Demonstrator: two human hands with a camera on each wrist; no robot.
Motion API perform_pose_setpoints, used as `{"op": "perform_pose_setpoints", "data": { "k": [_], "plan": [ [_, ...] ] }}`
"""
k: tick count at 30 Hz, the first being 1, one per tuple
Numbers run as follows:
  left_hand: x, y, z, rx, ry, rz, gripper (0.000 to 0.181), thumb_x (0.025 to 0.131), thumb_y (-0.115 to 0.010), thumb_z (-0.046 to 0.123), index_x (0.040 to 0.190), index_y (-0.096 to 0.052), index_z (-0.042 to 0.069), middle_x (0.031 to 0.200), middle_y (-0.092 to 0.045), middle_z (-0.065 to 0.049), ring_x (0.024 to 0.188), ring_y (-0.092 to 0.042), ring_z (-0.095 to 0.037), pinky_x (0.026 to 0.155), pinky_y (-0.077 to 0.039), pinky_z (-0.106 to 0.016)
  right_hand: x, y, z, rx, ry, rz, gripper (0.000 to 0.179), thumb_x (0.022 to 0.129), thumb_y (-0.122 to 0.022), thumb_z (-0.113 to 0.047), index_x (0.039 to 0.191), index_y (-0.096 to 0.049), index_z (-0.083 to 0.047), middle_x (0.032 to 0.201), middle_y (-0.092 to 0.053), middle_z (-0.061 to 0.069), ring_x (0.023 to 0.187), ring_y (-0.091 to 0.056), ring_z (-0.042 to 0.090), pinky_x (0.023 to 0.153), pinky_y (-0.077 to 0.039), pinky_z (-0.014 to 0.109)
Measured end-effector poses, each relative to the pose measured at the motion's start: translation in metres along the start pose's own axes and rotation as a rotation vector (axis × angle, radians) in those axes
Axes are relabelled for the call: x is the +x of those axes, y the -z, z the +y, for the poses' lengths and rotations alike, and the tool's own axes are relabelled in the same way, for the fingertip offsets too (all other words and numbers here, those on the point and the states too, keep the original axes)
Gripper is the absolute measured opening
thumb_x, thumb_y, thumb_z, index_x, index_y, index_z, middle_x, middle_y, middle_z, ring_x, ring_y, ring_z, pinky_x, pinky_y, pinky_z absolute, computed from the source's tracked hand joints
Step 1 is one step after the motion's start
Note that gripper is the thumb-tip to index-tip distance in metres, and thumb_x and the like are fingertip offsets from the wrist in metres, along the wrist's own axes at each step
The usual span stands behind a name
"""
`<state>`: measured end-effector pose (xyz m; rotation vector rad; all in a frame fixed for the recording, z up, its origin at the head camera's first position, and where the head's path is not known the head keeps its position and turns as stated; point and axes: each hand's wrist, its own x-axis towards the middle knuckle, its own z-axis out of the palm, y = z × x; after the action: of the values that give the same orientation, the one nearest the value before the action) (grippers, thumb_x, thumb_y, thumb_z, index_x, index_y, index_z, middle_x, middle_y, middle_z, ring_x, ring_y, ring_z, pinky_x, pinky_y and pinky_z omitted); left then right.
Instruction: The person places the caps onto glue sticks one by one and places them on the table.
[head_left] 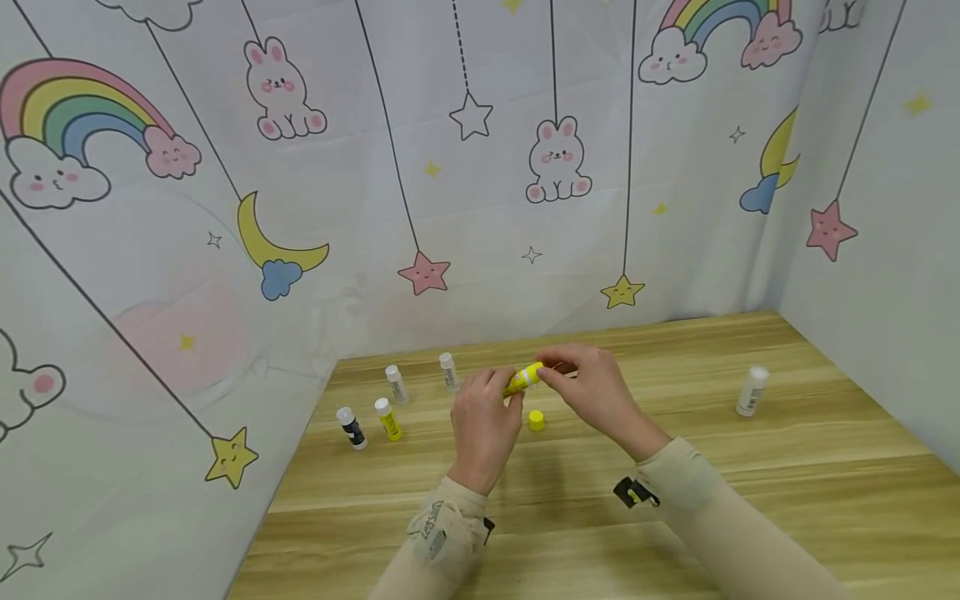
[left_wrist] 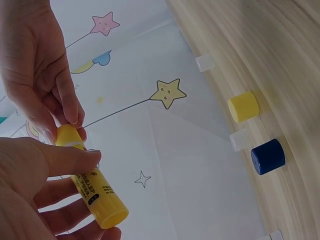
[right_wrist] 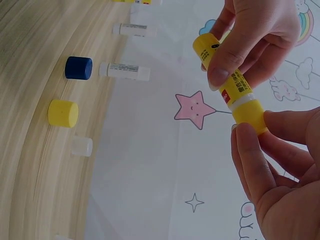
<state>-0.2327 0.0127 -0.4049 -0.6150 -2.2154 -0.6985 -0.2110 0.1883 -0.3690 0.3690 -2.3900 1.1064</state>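
Note:
My left hand (head_left: 483, 417) grips a yellow glue stick (head_left: 522, 379) round its printed body, held tilted above the table. At its other end, past a white band, my right hand (head_left: 592, 387) pinches the yellow end piece (right_wrist: 248, 114) between thumb and fingers. The left wrist view shows the glue stick's lower end (left_wrist: 109, 214) sticking out below the left thumb. On the table beneath stands a loose yellow cap (head_left: 536, 420). A dark blue cap (left_wrist: 268, 157) and small translucent caps (left_wrist: 205, 62) appear near it in the wrist views.
To the left stand a dark blue glue stick (head_left: 352, 428), a yellow one with a white top (head_left: 388, 419), and two white ones (head_left: 396, 384). A larger white glue stick (head_left: 752, 392) stands far right. A patterned curtain (head_left: 487, 200) borders the wooden table (head_left: 600, 517).

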Motion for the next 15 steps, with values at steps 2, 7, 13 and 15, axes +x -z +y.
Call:
{"op": "perform_pose_setpoints", "data": {
  "k": [2, 7, 13, 15],
  "plan": [
    [-0.0007, 0.0003, -0.0001, 0.000, 0.002, -0.001, 0.030, 0.077, -0.089, 0.011, 0.104, -0.076, 0.012, 0.099, -0.071, -0.002, 0.089, -0.067, -0.023, 0.078, -0.057, -0.039, -0.0001, -0.0004, -0.0004, -0.001, -0.001, -0.003, 0.019, 0.092, -0.076, -0.016, 0.111, -0.076, -0.011, 0.099, -0.073, -0.001, 0.083, -0.068, 0.015, 0.067, -0.058, 0.031],
    [-0.0020, 0.0017, 0.0002, 0.005, 0.004, 0.004, 0.030, 0.077, -0.089, 0.011, 0.104, -0.076, 0.012, 0.099, -0.071, -0.002, 0.087, -0.067, -0.022, 0.076, -0.057, -0.038, -0.0006, -0.0010, -0.0016, 0.000, -0.005, -0.015, 0.019, 0.093, -0.075, -0.016, 0.111, -0.076, -0.011, 0.099, -0.073, -0.001, 0.083, -0.068, 0.016, 0.067, -0.058, 0.031],
    [-0.0010, 0.0033, 0.0014, 0.000, -0.011, 0.018, 0.031, 0.076, -0.089, 0.011, 0.104, -0.076, 0.011, 0.098, -0.071, -0.003, 0.084, -0.066, -0.023, 0.072, -0.058, -0.038, -0.0004, -0.0010, -0.0024, -0.005, -0.006, -0.011, 0.020, 0.093, -0.075, -0.016, 0.111, -0.076, -0.009, 0.099, -0.073, 0.000, 0.083, -0.069, 0.016, 0.067, -0.058, 0.032],
    [-0.0009, 0.0033, 0.0015, -0.004, -0.008, 0.018, 0.030, 0.077, -0.089, 0.011, 0.104, -0.076, 0.011, 0.098, -0.071, -0.003, 0.085, -0.067, -0.023, 0.072, -0.058, -0.039, 0.0000, -0.0012, -0.0024, -0.008, -0.008, -0.013, 0.020, 0.093, -0.075, -0.016, 0.111, -0.076, -0.010, 0.099, -0.073, -0.001, 0.083, -0.069, 0.016, 0.067, -0.058, 0.032]
  ]
}}
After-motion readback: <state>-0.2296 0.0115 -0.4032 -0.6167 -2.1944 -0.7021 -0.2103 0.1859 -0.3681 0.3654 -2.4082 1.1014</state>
